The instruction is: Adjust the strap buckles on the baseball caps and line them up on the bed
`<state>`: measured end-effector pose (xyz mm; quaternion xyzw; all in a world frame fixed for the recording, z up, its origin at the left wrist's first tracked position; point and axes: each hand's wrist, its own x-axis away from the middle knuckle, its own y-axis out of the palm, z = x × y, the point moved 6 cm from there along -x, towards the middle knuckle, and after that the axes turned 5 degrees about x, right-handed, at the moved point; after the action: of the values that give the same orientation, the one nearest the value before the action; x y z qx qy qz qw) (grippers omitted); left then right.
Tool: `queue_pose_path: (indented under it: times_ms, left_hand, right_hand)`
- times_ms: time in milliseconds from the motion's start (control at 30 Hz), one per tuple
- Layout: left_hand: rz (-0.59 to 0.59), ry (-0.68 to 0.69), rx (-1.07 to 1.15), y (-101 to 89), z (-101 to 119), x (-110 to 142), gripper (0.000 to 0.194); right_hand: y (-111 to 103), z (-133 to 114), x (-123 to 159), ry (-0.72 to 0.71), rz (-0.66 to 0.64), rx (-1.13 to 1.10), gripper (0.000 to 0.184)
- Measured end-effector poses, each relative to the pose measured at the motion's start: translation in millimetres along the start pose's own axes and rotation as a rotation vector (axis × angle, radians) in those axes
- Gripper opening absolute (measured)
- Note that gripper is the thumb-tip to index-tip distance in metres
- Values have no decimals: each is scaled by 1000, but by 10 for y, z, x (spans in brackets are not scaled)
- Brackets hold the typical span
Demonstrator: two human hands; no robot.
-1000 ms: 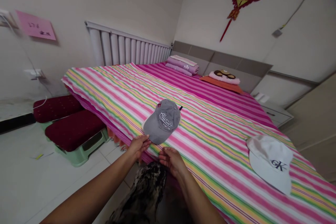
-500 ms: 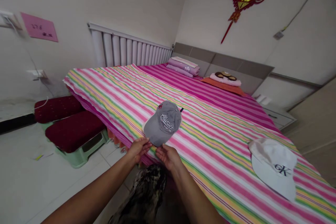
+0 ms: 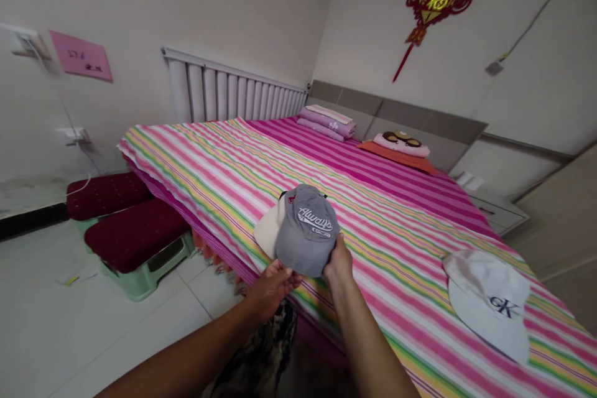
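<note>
A grey baseball cap [image 3: 308, 233] with white "Always" lettering is between my hands, its brim towards me. My left hand [image 3: 274, 289] pinches the front edge of the brim. At the cap's right side, my right hand [image 3: 339, 260] grips the edge where the brim meets the crown. Partly hidden behind the grey cap, a cream cap [image 3: 267, 231] lies on the striped bed sheet [image 3: 205, 180]. Farther right on the sheet rests a white cap [image 3: 489, 301] with black "CK" letters, apart from both hands.
Two green stools [image 3: 140, 280] with dark red covers stand left of the bed. Folded bedding [image 3: 326, 121] and a folded pink item [image 3: 402, 143] on orange cloth lie by the headboard [image 3: 396, 115]. A white radiator [image 3: 233, 84] runs along the wall.
The grey cap has come up and moved right, uncovering more of the cream cap. My right hand has shifted from the brim's front to the cap's right side.
</note>
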<state>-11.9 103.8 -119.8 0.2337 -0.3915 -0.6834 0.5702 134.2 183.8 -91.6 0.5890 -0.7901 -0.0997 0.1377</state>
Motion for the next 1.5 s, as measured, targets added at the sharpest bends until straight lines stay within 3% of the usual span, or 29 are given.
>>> queue_pose_path:
  times_ms: [100,200,267,367,500,633,767,833,1000,1267,1367,1500]
  left_hand:
    - [-148,-94,36,113,1,54,32]
    - [-260,-148,67,215,144,14,36]
    - [-258,-163,80,253,259,-99,32]
    - [-154,-135,109,283,431,-335,23]
    - [-107,-107,112,399,561,-482,16]
    - [-267,-177,121,595,477,-330,27]
    - [-475,-316,136,791,267,-59,48]
    - [-554,-378,134,868,178,59,53]
    - [-631,-421,116,949,117,208,56]
    - [-559,-440,-67,1060,105,337,41]
    - [-526,-456,-175,1113,58,402,34]
    - [-529,-458,-271,1169,-7,456,30]
  right_hand:
    - [-188,-136,145,-55,118,-28,44]
    - [-373,-206,347,-103,146,-28,44]
    - [-498,-196,478,-117,147,-12,45]
    - [-680,-115,678,-113,151,28,44]
    - [-814,69,976,2,71,83,49]
    - [-814,111,1249,120,-55,79,52]
    - [-605,-8,1389,304,-337,-106,54]
    - [-535,-121,1400,315,-408,-169,45]
    - [-577,-329,1420,221,-372,-195,27]
    - [-843,-644,1613,108,-276,-227,25]
    - [-929,-760,1698,60,-277,-169,31]
    - [-993,-867,1831,8,-269,-57,21]
